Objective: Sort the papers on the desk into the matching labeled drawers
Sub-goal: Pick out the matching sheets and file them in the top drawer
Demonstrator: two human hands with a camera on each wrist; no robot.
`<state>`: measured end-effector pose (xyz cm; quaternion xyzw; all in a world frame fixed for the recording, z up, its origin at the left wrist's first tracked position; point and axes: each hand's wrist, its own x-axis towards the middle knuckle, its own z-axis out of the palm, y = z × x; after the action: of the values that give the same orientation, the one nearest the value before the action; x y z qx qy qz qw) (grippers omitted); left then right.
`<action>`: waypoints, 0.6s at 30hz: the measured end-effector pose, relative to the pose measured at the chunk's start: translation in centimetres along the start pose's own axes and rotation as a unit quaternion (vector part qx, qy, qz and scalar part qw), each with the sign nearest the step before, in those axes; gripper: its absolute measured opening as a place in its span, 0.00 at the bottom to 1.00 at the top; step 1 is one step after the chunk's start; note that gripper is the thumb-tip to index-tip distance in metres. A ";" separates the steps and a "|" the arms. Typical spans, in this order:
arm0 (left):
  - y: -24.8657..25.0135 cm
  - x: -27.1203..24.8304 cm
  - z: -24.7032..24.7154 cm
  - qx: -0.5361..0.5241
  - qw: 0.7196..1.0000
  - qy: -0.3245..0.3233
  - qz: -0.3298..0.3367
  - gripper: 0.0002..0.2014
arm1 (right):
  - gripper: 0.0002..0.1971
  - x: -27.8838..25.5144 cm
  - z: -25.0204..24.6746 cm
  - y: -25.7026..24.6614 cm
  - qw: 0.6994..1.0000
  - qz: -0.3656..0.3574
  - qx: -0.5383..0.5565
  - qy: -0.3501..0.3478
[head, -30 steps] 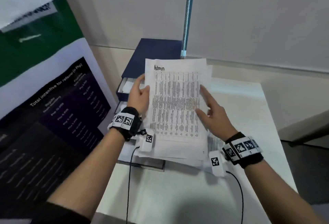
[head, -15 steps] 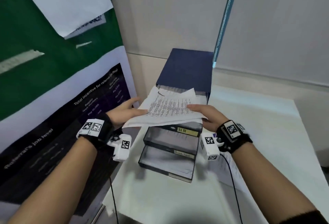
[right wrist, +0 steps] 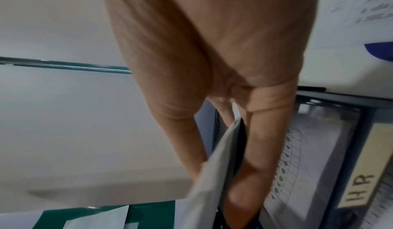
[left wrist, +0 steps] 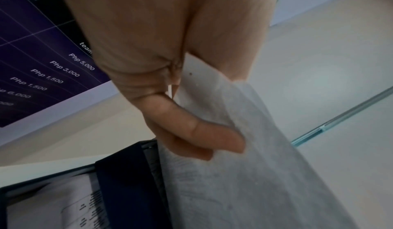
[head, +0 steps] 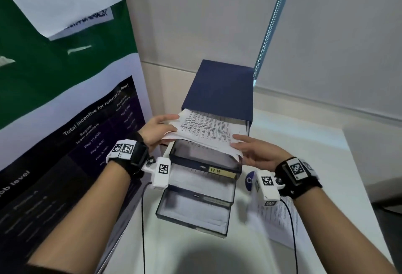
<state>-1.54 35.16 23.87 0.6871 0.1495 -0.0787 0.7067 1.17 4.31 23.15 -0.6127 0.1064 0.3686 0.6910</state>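
Over the top drawer (head: 204, 154) of the blue drawer unit (head: 219, 91), the sheaf of papers (head: 208, 130) lies long axis front to back, far edge entering the opening, left hand (head: 158, 130) pinching its left edge, right hand (head: 258, 154) pinching the near right corner.

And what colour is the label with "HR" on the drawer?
The label is pale yellow with dark letters, on the middle drawer; the right wrist view shows it best.

printed papers (head: 208, 130) | tilted over top drawer (head: 204, 158) | drawers open
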 end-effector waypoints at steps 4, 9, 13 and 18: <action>-1.0 2.9 0.7 0.065 0.996 0.061 0.017 0.13 | 0.19 2.3 0.0 -1.1 0.996 -0.021 -0.073 0.053; -1.3 4.9 2.5 0.306 0.932 0.133 0.142 0.11 | 0.18 6.3 -0.5 -2.5 0.979 -0.068 -0.090 0.169; -2.2 5.5 5.2 0.457 0.859 -0.027 0.229 0.12 | 0.18 8.6 -0.4 -3.2 0.953 -0.079 -0.210 0.205; -3.4 7.1 8.1 0.617 0.765 -0.116 0.143 0.25 | 0.19 9.2 -0.4 -3.5 0.948 -0.077 -0.240 0.193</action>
<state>4.91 27.58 18.43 0.9740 -0.1142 -0.1310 0.1451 10.03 7.51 20.20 -0.8262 0.0985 0.2037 0.5159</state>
